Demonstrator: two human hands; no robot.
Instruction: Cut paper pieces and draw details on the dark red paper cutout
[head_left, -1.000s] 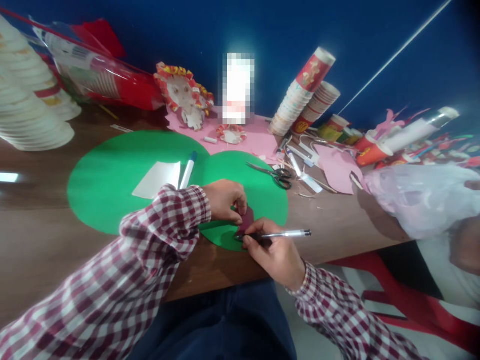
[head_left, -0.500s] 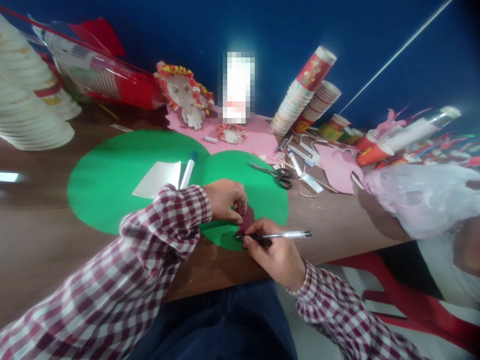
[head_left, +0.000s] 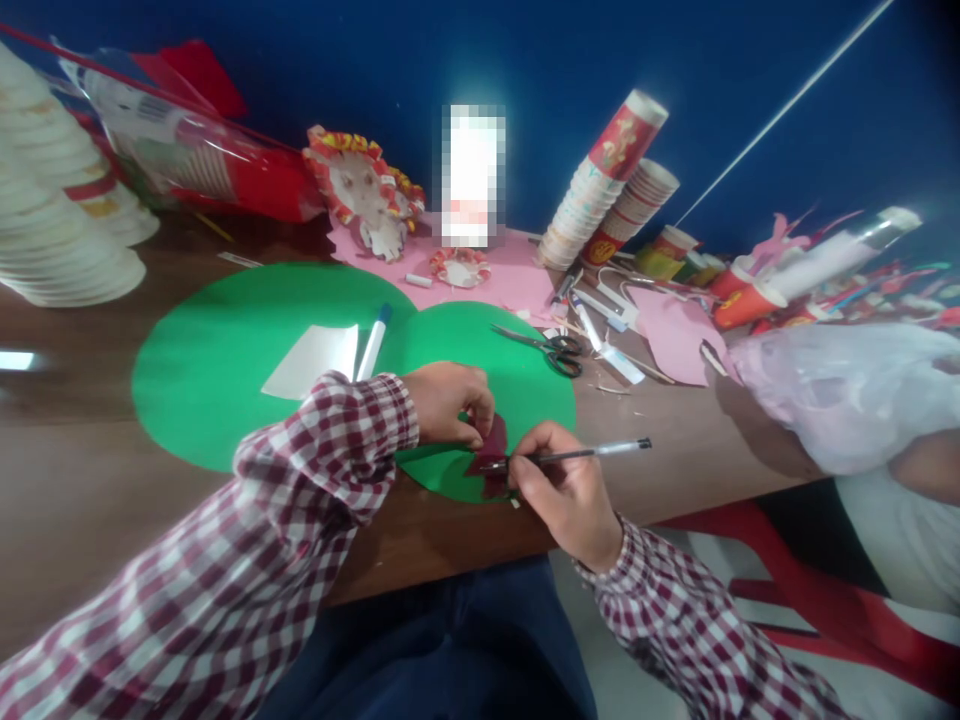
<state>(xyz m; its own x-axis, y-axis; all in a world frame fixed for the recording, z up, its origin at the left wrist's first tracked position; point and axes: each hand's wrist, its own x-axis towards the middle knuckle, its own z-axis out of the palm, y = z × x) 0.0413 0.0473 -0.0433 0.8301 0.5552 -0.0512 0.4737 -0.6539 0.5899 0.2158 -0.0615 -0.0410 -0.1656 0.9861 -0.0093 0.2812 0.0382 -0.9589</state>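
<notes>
My left hand (head_left: 448,400) is curled, its fingertips pressing a small dark red paper piece (head_left: 491,455) onto the smaller green paper circle (head_left: 525,385). My right hand (head_left: 562,490) is closed on a clear ballpoint pen (head_left: 581,455), whose tip rests on the red piece. The pen's far end points right. A larger green circle (head_left: 217,350) lies to the left, carrying a white paper slip (head_left: 313,360) and a blue-capped marker (head_left: 373,342).
Scissors (head_left: 551,350) lie on the small circle's far edge. Stacked paper cups (head_left: 611,180), pink paper (head_left: 675,335), pens and scraps crowd the back right. Paper-plate stacks (head_left: 52,240) sit far left. A plastic bag (head_left: 840,395) and another person's arm are at right.
My right hand has shifted slightly right and tilted the pen, exposing more of the red piece. My left hand has stayed in place.
</notes>
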